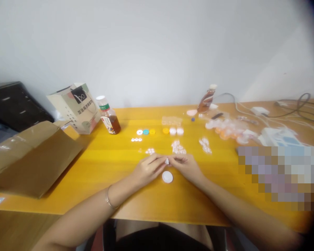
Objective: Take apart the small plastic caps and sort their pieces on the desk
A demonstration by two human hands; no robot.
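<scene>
My left hand [149,169] and my right hand [187,168] meet at the middle of the table, fingertips pinched on a small white piece [167,161] between them. Just below it lies a round white disc [167,177]. Beyond my hands are a pile of small white pieces [178,147] and a smaller group [150,151]. Farther back, a row of round caps holds a white one [139,132], a teal one [146,132] and a yellow one [152,131]. To its right stand a yellow cap [165,131] and two white ones [176,131].
On the left are an open cardboard box [36,157], a paper bag [80,108] and a drink bottle [110,120]. Another bottle [206,100] stands at the back right. Cables [298,104], white boxes and orange and clear pieces [229,129] cover the right side.
</scene>
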